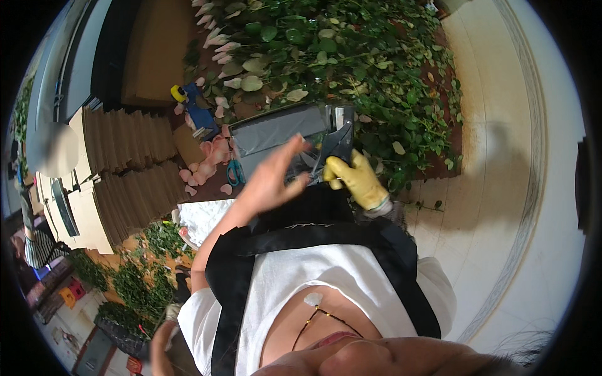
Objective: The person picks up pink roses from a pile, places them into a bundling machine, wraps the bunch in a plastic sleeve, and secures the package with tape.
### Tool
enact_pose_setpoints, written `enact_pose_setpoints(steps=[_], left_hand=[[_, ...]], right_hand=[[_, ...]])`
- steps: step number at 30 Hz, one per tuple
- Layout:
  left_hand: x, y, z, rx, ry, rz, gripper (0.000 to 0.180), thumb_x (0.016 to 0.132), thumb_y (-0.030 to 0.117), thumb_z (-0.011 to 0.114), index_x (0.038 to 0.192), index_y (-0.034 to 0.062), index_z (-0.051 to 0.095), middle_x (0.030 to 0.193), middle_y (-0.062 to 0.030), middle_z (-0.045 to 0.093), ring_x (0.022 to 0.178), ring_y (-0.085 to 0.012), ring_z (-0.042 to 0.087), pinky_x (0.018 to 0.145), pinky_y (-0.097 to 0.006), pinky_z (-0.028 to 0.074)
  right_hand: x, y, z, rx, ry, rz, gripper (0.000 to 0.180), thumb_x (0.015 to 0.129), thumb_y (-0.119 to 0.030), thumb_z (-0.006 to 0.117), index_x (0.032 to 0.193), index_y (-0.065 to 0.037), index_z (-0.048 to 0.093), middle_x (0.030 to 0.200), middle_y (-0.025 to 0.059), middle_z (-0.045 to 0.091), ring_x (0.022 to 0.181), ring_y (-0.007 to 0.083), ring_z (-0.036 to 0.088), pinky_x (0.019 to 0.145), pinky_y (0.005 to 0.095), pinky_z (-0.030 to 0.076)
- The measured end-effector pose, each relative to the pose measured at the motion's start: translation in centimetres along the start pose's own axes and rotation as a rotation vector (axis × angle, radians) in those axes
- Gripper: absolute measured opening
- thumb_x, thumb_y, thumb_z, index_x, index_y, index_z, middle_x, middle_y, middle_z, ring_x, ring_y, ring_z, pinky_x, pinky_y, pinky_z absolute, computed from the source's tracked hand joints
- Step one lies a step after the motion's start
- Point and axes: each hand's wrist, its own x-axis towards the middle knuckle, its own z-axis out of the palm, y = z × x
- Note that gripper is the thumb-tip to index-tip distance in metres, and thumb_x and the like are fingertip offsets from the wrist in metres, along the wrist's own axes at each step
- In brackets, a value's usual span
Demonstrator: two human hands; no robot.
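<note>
My bare left hand (269, 180) is over the near side of a shallow grey box (260, 133), blurred, with its fingers stretched and thumb apart. Shiny clear film seems to lie over the box. On my right hand (360, 180) is a yellow glove; its fingers are curled close to a black tool (339, 141) at the box's right end. Whether they grip the tool or a piece of clear film beside it, I cannot make out. Teal-handled scissors (234, 173) lie left of the box, next to loose pink petals (211, 156).
Leafy rose stems (376, 81) cover the far table, pale pink blooms (217, 41) on their left. Left stand stacked cardboard sheets (128, 141), a blue tool (202, 117) and a yellow tape measure (179, 94). A white bag (204, 219) is near my left arm. Other people are at lower left.
</note>
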Motion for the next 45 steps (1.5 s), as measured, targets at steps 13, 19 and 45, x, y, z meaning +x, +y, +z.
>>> enact_pose_setpoints(steps=[13,19,45], left_hand=[[2.1,-6.1,3.3,0.636,0.206,-0.024,0.034,0.081,0.030,0.081,0.111,0.0136,0.079,0.147,-0.0108,0.059,0.140,-0.0309,0.051,0.116,-0.047,0.037],[2.6,-5.5,3.3,0.595,0.239,-0.026,0.030,0.079,0.028,0.083,0.105,0.0131,0.081,0.140,-0.0087,0.065,0.137,-0.0319,0.053,0.115,-0.047,0.039],[4.8,-0.1,7.5,1.003,-0.282,0.495,0.024,0.082,0.027,0.066,0.103,0.0190,0.072,0.101,-0.0010,0.065,0.099,-0.0163,0.060,0.079,-0.029,0.046]], right_hand=[[0.9,2.9,-4.4,-1.324,0.263,-0.221,0.040,0.091,-0.043,0.069,0.089,-0.004,0.063,0.072,0.0188,0.070,0.072,0.0373,0.072,0.065,0.0455,0.057],[4.6,3.9,-8.2,-0.138,-0.295,0.315,0.039,0.095,-0.038,0.072,0.095,0.001,0.068,0.071,0.0041,0.066,0.065,0.0157,0.064,0.059,0.0232,0.050],[-3.4,1.4,-15.4,-0.051,0.083,-0.129,0.043,0.097,-0.019,0.070,0.132,0.004,0.061,0.122,0.0121,0.070,0.110,0.0180,0.066,0.096,0.0324,0.051]])
